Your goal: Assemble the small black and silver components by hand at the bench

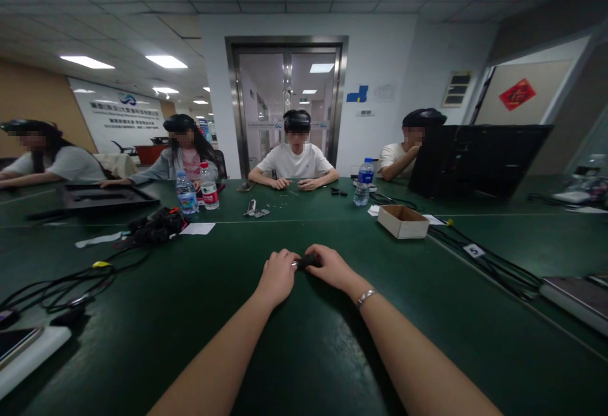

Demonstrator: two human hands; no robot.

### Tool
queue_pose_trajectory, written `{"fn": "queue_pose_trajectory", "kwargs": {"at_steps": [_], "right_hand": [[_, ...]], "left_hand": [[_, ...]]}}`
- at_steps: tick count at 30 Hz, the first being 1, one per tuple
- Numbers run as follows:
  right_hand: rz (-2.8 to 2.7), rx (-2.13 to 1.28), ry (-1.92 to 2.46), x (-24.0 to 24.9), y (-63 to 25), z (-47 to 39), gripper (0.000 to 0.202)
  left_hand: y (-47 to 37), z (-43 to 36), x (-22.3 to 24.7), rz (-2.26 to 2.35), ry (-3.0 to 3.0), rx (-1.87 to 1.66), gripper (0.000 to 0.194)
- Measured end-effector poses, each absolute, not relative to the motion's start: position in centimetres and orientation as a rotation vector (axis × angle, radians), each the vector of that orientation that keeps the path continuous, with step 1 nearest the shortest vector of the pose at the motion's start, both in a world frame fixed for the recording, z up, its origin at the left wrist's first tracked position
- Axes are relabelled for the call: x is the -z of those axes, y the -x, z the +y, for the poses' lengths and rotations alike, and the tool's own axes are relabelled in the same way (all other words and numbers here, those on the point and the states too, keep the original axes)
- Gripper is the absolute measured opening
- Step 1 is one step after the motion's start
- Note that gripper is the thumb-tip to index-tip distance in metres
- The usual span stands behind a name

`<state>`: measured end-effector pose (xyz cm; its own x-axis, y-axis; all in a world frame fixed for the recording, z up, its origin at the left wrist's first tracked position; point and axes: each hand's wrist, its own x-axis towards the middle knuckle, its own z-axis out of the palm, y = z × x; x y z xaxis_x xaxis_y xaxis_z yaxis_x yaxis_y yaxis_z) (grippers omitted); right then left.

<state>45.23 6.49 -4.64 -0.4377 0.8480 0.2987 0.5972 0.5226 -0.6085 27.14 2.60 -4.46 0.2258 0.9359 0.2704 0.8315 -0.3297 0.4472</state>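
Observation:
A small dark tool-like object (308, 261) with a shiny metal end lies between my two hands, low over the green table (304, 352). My right hand (332, 267), with a silver bracelet at the wrist, has its thumb and fingers closed round the dark part. At the metal end, my left hand (279, 277) is bent with its fingertips against the object; what it pinches, if anything, is hidden behind the fingers.
An open box (403, 222) stands right of my hands, with cables (479, 264) beyond. Bottles (186, 194), a white paper (198, 228) and black gear (154, 227) are at left. Small metal parts (256, 209) lie ahead. A person (297, 159) sits opposite; others sit either side.

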Motion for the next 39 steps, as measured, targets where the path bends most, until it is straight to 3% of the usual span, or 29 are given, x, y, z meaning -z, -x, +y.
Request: {"fn": "queue_pose_trajectory", "kwargs": {"at_steps": [5,16,23,39], "right_hand": [[-2.104,-0.536,1.212,5.1,-45.4,7.1,0.02],[-1.912,-0.692,1.228,4.8,-45.4,7.3,0.028],[-1.888,-0.714,1.227,4.9,-45.4,7.5,0.031],[-1.917,-0.751,1.208,5.3,-45.4,7.8,0.031]], "left_hand": [[-27.1,4.8,5.0,1.658,-2.079,-0.868,0.033],[-26.9,5.2,5.3,1.474,-1.785,-1.093,0.026],[-26.7,5.9,5.7,1.379,-1.798,-1.094,0.017],[-26.7,6.1,6.0,1.38,-1.763,-1.113,0.019]]}}
